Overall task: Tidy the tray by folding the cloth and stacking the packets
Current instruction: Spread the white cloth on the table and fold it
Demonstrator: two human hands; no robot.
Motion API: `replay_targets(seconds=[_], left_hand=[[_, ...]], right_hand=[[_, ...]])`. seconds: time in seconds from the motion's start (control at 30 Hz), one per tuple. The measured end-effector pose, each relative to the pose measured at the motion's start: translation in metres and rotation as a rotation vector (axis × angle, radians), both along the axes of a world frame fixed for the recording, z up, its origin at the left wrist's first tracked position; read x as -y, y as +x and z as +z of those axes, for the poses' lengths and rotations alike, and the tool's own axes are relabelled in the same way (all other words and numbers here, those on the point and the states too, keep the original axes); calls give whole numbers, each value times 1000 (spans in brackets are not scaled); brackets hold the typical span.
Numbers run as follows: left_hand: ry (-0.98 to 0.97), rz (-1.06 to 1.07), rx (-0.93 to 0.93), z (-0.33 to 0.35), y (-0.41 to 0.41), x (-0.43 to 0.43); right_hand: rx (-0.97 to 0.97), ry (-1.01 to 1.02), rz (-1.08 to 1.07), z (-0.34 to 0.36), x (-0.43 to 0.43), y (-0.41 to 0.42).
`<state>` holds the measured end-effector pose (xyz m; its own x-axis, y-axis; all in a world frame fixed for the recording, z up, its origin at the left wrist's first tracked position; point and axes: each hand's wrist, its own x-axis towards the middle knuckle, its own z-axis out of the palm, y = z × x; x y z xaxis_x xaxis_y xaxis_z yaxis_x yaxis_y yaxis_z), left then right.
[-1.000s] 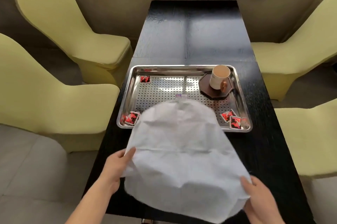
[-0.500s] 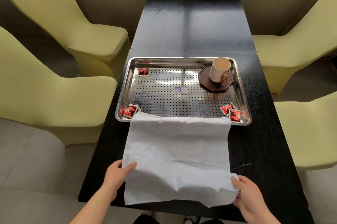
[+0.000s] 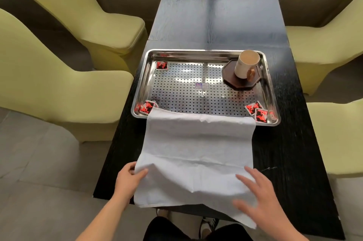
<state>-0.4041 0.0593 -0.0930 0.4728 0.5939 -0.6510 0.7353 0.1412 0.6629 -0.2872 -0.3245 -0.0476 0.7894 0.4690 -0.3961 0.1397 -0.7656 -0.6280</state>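
On the dark surface in front of us the white cloth lies spread out, its far edge draped over the near rim of the steel tray and its near edge hanging off the surface toward our lap. Our left hand pinches the near left corner between thumb and fingers, while our right hand rests flat on the near right part, fingers spread and gripping nothing. The packets are not yet gathered: one packet sits in the tray's far left corner, another in the near left corner just beside the cloth's edge, and a pair of packets overlap in the near right corner. A mug stands on a dark coaster at the far right. We judge the fold is only starting. To do it well we would take both near corners, lift them evenly, and carry them to meet the far corners so the edges align, then press the crease flat with an open palm. We should draw the cloth clear of the tray rim first, as the fabric looks light and could drag the nearest packet along or wrinkle over the lip.
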Motion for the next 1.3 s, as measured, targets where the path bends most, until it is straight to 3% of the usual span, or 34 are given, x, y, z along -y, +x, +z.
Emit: replay_targets(seconds=[0.1,0.33,0.53,0.77,1.07,1.2,1.3], left_hand=[[-6,-1,-90,-5,-21,6],[-40,54,-193,-18,-48,34],[-392,422,72,2,-28,32],[-499,530,295,33,-9,20],[-510,518,242,48,-3,20],[-505,543,226,51,-3,16],[-488,485,241,55,-7,9]], right_hand=[[81,-182,304,-3,2,-3],[167,-265,508,-17,30,-10],[303,-273,679,-32,52,-24],[219,-460,667,-54,46,-27],[287,-350,693,-53,37,-39],[535,-25,575,-55,30,-37],[469,74,399,-43,33,-30]])
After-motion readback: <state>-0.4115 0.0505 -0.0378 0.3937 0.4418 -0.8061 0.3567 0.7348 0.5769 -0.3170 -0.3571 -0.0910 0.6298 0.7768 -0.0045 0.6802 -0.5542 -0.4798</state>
